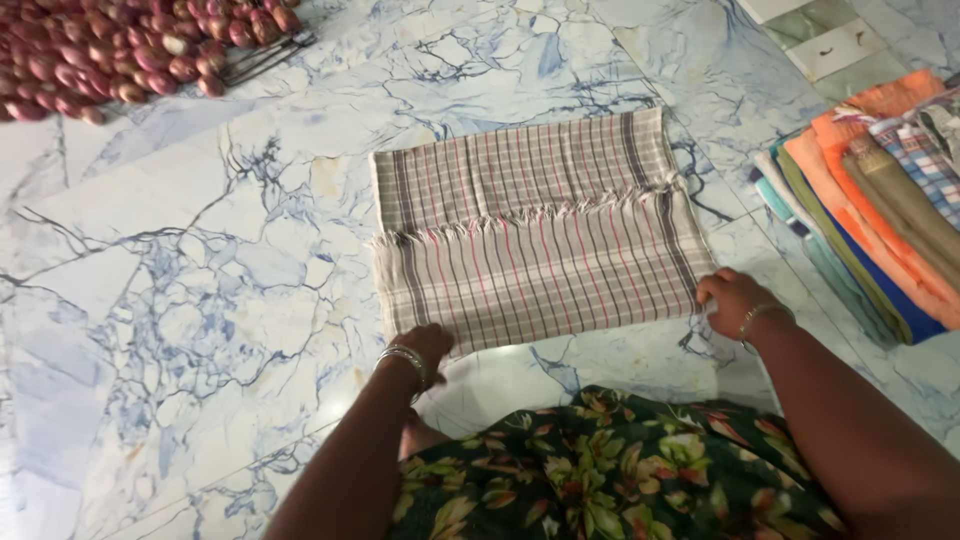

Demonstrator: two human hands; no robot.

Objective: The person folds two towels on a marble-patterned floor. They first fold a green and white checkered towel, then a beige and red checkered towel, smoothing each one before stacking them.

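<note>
Gripping checked cloth (535, 230) — near corners, both hands

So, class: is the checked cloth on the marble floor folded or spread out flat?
Folded. The checked cloth has its fringed edge lying across its middle, over another layer; both hands grip its near corners.

My left hand (425, 345) pinches the near left corner of the folded checked cloth (535, 225) on the marble floor (200, 300); my right hand (733, 300) grips its near right corner. Folded coloured cloths (880, 200) lie stacked to my right, onions (120, 45) far left.
</note>
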